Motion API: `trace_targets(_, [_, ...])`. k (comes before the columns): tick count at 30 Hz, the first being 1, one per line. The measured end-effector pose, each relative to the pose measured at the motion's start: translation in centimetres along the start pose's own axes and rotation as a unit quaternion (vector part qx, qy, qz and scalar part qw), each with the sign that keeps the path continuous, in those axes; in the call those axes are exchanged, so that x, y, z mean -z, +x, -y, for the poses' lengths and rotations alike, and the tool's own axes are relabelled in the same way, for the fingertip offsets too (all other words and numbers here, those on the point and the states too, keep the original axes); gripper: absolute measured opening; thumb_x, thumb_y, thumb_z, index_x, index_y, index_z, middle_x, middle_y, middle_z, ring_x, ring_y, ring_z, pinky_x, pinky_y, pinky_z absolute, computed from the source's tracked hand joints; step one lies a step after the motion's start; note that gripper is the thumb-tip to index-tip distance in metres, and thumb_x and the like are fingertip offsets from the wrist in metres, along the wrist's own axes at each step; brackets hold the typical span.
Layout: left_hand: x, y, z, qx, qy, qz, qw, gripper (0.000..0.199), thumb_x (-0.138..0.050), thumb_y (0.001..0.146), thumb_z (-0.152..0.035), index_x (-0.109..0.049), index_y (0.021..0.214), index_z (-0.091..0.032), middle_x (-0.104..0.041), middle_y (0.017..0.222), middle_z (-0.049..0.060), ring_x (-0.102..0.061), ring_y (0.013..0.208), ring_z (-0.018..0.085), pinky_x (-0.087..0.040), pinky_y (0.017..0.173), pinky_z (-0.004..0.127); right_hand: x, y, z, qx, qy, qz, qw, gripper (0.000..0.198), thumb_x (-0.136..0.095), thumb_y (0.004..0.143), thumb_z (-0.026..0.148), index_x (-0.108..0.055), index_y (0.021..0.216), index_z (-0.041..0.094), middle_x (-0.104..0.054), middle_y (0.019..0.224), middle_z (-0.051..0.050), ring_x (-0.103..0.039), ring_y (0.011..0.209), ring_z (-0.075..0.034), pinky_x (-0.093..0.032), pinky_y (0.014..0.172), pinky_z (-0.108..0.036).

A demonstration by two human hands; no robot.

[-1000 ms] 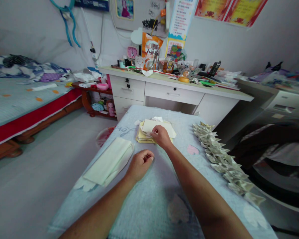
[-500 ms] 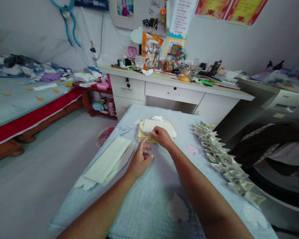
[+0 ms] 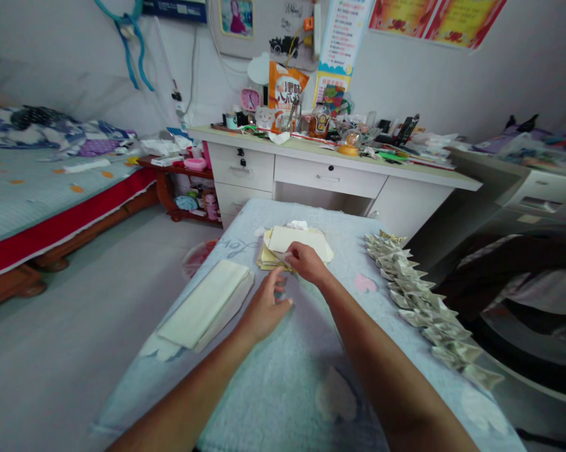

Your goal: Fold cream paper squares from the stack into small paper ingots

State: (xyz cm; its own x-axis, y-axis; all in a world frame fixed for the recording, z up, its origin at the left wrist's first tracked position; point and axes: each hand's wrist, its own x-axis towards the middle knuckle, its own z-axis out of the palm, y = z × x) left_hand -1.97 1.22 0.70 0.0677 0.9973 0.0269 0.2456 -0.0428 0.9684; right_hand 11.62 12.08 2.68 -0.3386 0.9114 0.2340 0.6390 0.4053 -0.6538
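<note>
A stack of pale yellow and cream paper lies at the far middle of the cloth-covered table. At its near edge my right hand is closed, thumb and fingertips pinching the edge of a sheet of paper that lifts slightly from the stack. My left hand stays just in front of the stack, fingers apart and curved, holding nothing. To its left lies a thick folded bundle of pale paper. A long row of folded paper pieces with pointed tips runs along the right side of the table.
A light blue patterned cloth covers the table. Beyond it stands a white desk crowded with small items. A bed is at the left, a washing machine at the right. A bin sits on the floor beside the table.
My left hand has shifted slightly down, away from the stack's edge. My right hand has moved slightly right and toward me, and the sheet's edge now lifts a little at its fingers.
</note>
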Motion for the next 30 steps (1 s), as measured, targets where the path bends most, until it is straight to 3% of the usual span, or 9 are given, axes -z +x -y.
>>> trace_targets(5, [1.5, -3.3, -3.7, 0.010, -0.016, 0.097, 0.995, 0.069, -0.067, 0.069, -0.020, -0.044, 0.134, -0.027, -0.045, 0.138, 0.011, -0.045, 0.125, 0.029, -0.036, 0.103, 0.046, -0.6, -0.2, -0.9, -0.009, 0.068, -0.005, 0.998, 0.009, -0.060, 0.076, 0.023, -0.053, 0.073, 0.017, -0.051, 0.062, 0.005, -0.044, 0.058, -0.009, -0.032, 0.057, -0.020])
trace_targets(8, [2.4, -3.5, -5.2, 0.060, -0.080, 0.124, 0.987, 0.066, -0.067, 0.072, -0.026, -0.043, 0.134, -0.028, -0.044, 0.140, 0.011, -0.036, 0.133, 0.030, -0.032, 0.106, 0.047, -1.0, -0.3, -1.6, -0.005, 0.141, -0.015, 0.990, 0.013, -0.060, 0.075, 0.027, -0.051, 0.071, 0.018, -0.053, 0.064, 0.004, -0.044, 0.058, -0.010, -0.033, 0.056, -0.021])
trace_targets(13, [2.1, 0.5, -4.2, 0.139, -0.143, 0.014, 0.980, 0.060, -0.062, 0.070, -0.018, -0.047, 0.128, -0.025, -0.051, 0.130, 0.011, -0.044, 0.127, 0.025, -0.037, 0.099, 0.038, -1.6, -0.3, -2.4, -0.003, 0.235, -0.021, 0.972, 0.019, -0.061, 0.075, 0.034, -0.049, 0.071, 0.019, -0.054, 0.067, 0.004, -0.043, 0.058, -0.010, -0.034, 0.056, -0.022])
trace_targets(16, [1.0, 2.8, -2.8, 0.164, -0.159, -0.041, 0.973, 0.054, -0.059, 0.066, -0.013, -0.053, 0.119, -0.022, -0.062, 0.103, 0.006, -0.061, 0.096, 0.020, -0.045, 0.081, 0.030, -2.0, -0.3, -2.8, -0.001, 0.271, -0.025, 0.962, 0.022, -0.061, 0.075, 0.036, -0.046, 0.071, 0.020, -0.054, 0.069, 0.003, -0.043, 0.059, -0.010, -0.034, 0.057, -0.022])
trace_targets(22, [-0.3, 4.6, -1.4, 0.174, -0.216, -0.052, 0.959, 0.038, -0.058, 0.062, -0.012, -0.060, 0.099, -0.017, -0.063, 0.076, 0.001, -0.059, 0.067, 0.013, -0.040, 0.061, 0.022, -1.6, -0.4, -2.4, -0.007, 0.290, -0.017, 0.957, 0.026, -0.059, 0.077, 0.041, -0.043, 0.073, 0.021, -0.047, 0.065, 0.005, -0.041, 0.059, -0.010, -0.032, 0.055, -0.021])
trace_targets(26, [-0.7, 5.1, -0.6, 0.155, -0.227, -0.066, 0.959, 0.040, -0.060, 0.060, -0.013, -0.063, 0.100, -0.018, -0.064, 0.080, 0.002, -0.057, 0.067, 0.012, -0.039, 0.058, 0.021, -0.8, -0.6, -1.5, -0.006, 0.334, 0.017, 0.943, 0.029, -0.060, 0.078, 0.044, -0.042, 0.075, 0.021, -0.046, 0.066, 0.005, -0.041, 0.058, -0.010, -0.033, 0.054, -0.021])
trace_targets(30, [-1.0, 5.4, 0.1, 0.120, -0.282, -0.059, 0.950, 0.042, -0.060, 0.058, -0.013, -0.064, 0.100, -0.019, -0.064, 0.083, 0.001, -0.057, 0.068, 0.010, -0.041, 0.059, 0.019, 0.0, -1.2, -0.1, 0.019, 0.366, 0.069, 0.928, 0.033, -0.064, 0.078, 0.046, -0.043, 0.076, 0.021, -0.054, 0.073, 0.004, -0.049, 0.067, -0.011, -0.040, 0.062, -0.023])
